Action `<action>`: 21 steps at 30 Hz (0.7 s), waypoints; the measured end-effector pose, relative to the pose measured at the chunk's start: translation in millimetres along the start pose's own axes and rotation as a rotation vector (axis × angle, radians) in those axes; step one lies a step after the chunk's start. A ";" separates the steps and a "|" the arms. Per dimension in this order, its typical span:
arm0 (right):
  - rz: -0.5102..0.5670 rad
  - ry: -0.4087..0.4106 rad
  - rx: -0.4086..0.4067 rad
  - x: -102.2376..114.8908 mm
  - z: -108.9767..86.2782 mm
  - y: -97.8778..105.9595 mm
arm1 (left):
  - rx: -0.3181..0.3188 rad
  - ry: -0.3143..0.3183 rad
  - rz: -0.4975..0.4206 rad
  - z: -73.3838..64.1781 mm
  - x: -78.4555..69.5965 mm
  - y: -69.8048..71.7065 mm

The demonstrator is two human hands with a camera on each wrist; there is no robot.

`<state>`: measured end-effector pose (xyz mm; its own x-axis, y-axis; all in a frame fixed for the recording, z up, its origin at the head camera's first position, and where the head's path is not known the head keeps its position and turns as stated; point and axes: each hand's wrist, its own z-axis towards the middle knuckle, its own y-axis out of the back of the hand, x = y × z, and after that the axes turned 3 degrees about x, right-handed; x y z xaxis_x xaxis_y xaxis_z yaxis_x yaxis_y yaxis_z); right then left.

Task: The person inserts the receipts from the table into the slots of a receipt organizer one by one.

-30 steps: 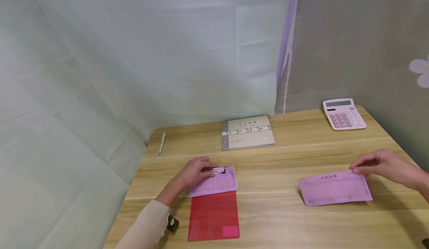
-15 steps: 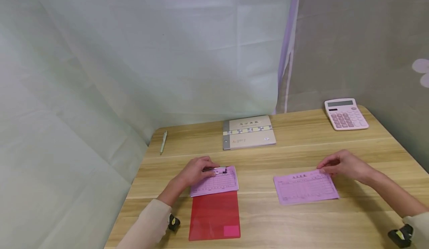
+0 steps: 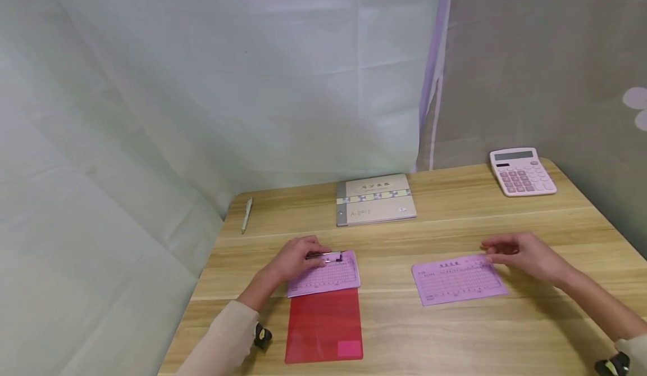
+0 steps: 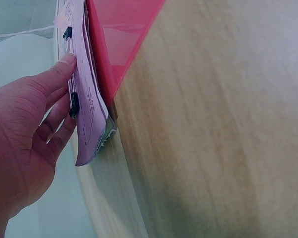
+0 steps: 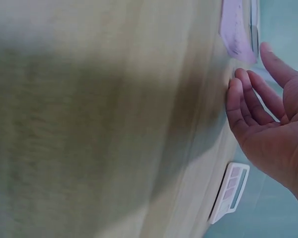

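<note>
A red clipboard (image 3: 323, 325) lies on the table at left of centre, with a stack of purple printed forms (image 3: 328, 277) under its metal clip (image 3: 331, 257). My left hand (image 3: 298, 258) grips the clip at the top edge. The left wrist view shows the thumb on the wire clip (image 4: 72, 74) and fingers curled behind it. To the right, one loose purple form (image 3: 459, 280) lies flat on the wood. Beside its upper right corner is my right hand (image 3: 525, 258). In the right wrist view its thumb and fingers are apart, with nothing between them.
A beige account book (image 3: 376, 199) lies at the back middle of the table. The pink calculator (image 3: 522, 172) sits at the back right corner, and a pen (image 3: 246, 216) lies near the back left edge. Curtains (image 3: 303, 84) hang behind the table.
My right hand has carried the loose form leftward, laid it on the table and let go of it. The left hand has stayed on the clip.
</note>
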<state>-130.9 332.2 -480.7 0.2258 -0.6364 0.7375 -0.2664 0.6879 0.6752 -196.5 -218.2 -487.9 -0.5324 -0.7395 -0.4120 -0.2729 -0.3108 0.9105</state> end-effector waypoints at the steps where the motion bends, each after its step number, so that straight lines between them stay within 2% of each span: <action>1: -0.005 -0.002 0.000 -0.3 -1.1 -0.6 | -0.001 -0.001 0.002 0.0 0.0 0.1; 5: -0.041 -0.025 -0.020 0.0 -3.8 -5.5 | -0.001 -0.004 0.016 -0.2 -0.1 0.4; 11: -0.099 -0.004 -0.077 2.8 -4.4 -11.6 | -0.006 -0.012 0.028 0.1 -0.1 0.3; 17: -0.019 -0.067 -0.077 10.1 -1.9 -9.9 | -0.005 -0.014 0.026 0.7 0.4 0.2; 21: 0.044 -0.067 -0.069 14.5 3.5 -13.9 | -0.004 -0.016 0.031 0.7 1.3 0.2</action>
<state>-127.2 312.3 -479.4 0.1514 -0.6258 0.7651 -0.2089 0.7363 0.6436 -197.8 -218.8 -488.3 -0.5532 -0.7390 -0.3845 -0.2528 -0.2909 0.9228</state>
